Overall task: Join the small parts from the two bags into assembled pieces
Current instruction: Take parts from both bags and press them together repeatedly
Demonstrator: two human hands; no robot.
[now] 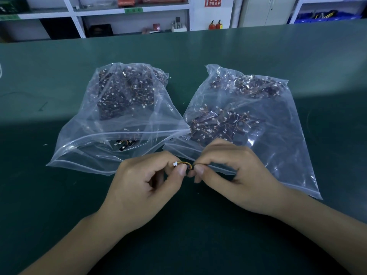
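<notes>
On the green table (59, 195), the left bag (111, 120) lies open toward the person, dark wired parts heaped inside. In front of it the left hand (139, 187) pinches the white connector (175, 164) between thumb and forefinger; short orange and yellow wires (185, 164) bridge to the right hand (236, 175), which pinches their other end, the part there hidden. The right bag (248, 124) lies just behind. Probably best to grip plastic, not wire, and align before pressing.

Dim overall, bluish cast. A brighter band of light crossed the green table (59, 76) mid-depth; its near part lay in shadow. White glare streaked the clear plastic bags (278, 135). Shelves beyond the table looked soft, and the table's far edge bowed from wide-angle distortion.
</notes>
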